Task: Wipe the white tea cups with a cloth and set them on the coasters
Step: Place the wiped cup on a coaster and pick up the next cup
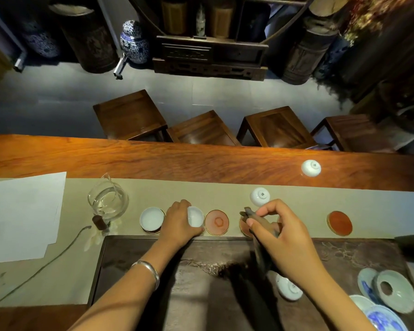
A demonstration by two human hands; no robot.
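The left hand curls its fingers and thumb around a small white porcelain tea cup, mouth up, glossy and round, held low over the beige cloth runner just left of a bare round coaster of reddish matte material with a thin gold rim. A smooth silver bangle circles that wrist. Further left, another white tea cup sits upright on its own dark-edged coaster, beside a clear glass pitcher with a pouring lip. The right hand pinches a dark, limp wiping cloth between thumb and bent fingers; the cloth hangs down over the dark carved tea tray, and partly covers a second reddish coaster. A third coaster, deeper red with a gold rim, lies well apart to the right. Three more white cups rest upside down, their foot rings and small marks showing: one on the runner just beyond the right hand's fingers, one on the polished, grained red-brown wooden table, and one tilted on the tray beneath the right wrist. Pale celadon and blue-and-white saucers overlap at the tray's right corner, and white paper sheets lie flat at the left.
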